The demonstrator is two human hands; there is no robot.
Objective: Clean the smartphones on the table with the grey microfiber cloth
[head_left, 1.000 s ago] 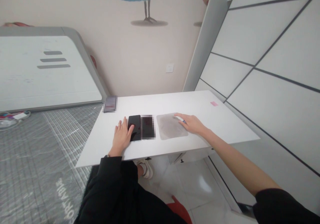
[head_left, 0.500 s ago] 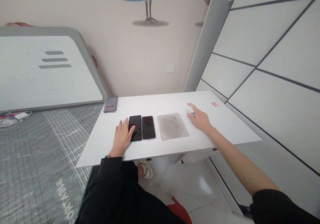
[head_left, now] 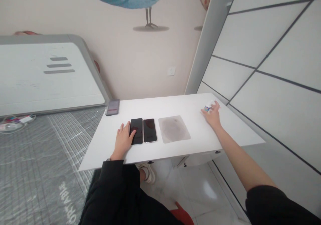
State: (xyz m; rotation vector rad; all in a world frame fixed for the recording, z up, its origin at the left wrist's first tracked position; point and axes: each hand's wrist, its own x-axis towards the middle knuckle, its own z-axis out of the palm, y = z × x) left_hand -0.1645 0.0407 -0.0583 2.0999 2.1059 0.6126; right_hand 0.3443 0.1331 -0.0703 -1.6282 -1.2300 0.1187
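My left hand lies flat on the white table with its fingers stretched, the thumb resting on a black-screened phone. Alongside that phone lies a second phone with a pale rim, also screen up. A thin greyish square sheet is spread flat to the right of both phones. Over at the table's right side, my right hand has its fingers around a small white bottle with a bluish label. Part of the bottle is hidden by the fingers, and its white blends with the tabletop.
A blurred dark square object sits on the table's back left corner. White panelled doors stand close on the right. Cables lie on the grey floor covering at left. Something red is below the table.
My right hand has moved right across the table with the white bottle, now covering the spot where a pink slip lay. My left hand keeps its place by the phones. The view has tilted slightly upward.
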